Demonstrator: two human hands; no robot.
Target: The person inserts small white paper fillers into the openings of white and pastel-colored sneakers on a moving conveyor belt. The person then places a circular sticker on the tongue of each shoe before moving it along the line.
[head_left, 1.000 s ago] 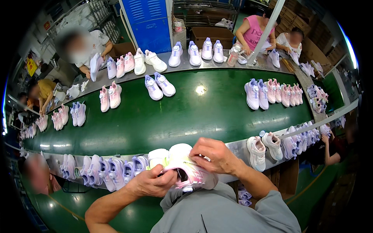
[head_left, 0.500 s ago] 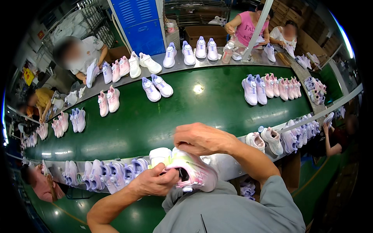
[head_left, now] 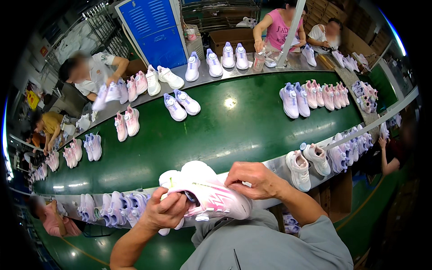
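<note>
Head view: left hand (head_left: 164, 211) curled around the heel end of 1 white-and-pink sneaker (head_left: 211, 200), fingers pinched on its collar, apparently to steady it. Right hand (head_left: 254, 180) pressed flat over the upper, fingertips bent down onto it, seemingly working the top. Sneaker held clear of the counter (head_left: 274, 164), just before the chest; long axis runs left to right, toe toward the person's right, sole side down. Beyond: green conveyor belt (head_left: 225, 135) carrying paired sneakers (head_left: 182, 104); more pairs (head_left: 310, 164) on the counter's near edge.
</note>
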